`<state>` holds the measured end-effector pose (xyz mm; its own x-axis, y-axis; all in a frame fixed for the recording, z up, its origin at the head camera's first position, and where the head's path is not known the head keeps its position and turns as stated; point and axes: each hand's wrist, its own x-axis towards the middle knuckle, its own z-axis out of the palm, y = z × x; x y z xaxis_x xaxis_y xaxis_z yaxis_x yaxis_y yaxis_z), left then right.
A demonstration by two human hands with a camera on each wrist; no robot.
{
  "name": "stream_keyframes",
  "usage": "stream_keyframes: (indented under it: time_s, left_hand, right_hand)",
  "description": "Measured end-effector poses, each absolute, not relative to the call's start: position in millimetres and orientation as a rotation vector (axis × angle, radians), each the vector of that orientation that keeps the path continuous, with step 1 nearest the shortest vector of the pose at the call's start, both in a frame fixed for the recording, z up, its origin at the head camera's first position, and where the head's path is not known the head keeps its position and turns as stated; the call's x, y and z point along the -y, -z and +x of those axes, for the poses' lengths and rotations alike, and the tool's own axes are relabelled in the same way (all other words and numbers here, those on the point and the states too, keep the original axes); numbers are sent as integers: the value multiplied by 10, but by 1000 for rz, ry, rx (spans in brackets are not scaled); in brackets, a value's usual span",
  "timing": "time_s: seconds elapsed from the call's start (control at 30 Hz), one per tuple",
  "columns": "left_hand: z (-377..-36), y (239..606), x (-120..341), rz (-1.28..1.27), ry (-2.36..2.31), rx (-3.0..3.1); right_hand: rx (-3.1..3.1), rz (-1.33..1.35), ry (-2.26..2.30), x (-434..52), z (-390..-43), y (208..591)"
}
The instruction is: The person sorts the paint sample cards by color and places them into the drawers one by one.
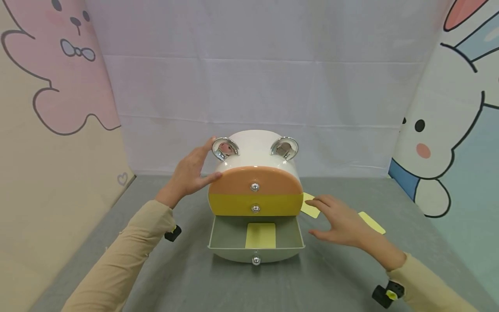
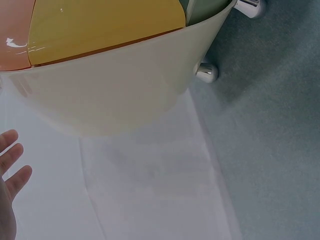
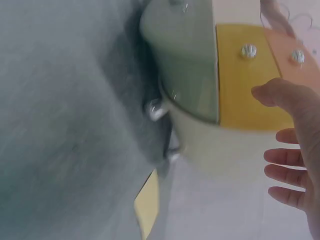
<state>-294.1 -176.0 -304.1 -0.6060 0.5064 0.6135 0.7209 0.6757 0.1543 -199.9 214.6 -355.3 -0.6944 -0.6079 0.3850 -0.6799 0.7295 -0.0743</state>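
Note:
A small white drawer cabinet (image 1: 255, 149) with two chrome ears stands in the middle of the table. Its orange drawer (image 1: 234, 182) and yellow drawer (image 1: 230, 204) are closed. The green bottom drawer (image 1: 230, 234) is pulled out, and a yellow card (image 1: 260, 236) lies inside it. My left hand (image 1: 189, 171) is at the cabinet's upper left, fingers extended by the chrome ear (image 1: 225, 148) and thumb near the orange drawer's edge; whether it touches, I cannot tell. To the right of the cabinet, my right hand (image 1: 343, 219) hovers with fingers spread, holding nothing.
One yellow card (image 1: 310, 207) lies on the grey table (image 1: 187, 268) just right of the cabinet, partly behind my right fingertips. Another yellow card (image 1: 371, 222) is farther right, beyond my wrist. A white cloth (image 1: 257, 86) hangs behind; printed cartoon panels flank both sides.

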Motion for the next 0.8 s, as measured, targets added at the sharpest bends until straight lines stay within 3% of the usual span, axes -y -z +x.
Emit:
stream_keyframes:
  time_s: [0.3,0.8]
  left_hand:
    - [-2950,3051,1740,-959,551,2353]
    - [-2961,3071,1765,-935,556,2360]
  right_hand:
    - [2802,544,-288,-2784,-2029,3921]
    - [3027,106,-240,-3496,-2076,4385]
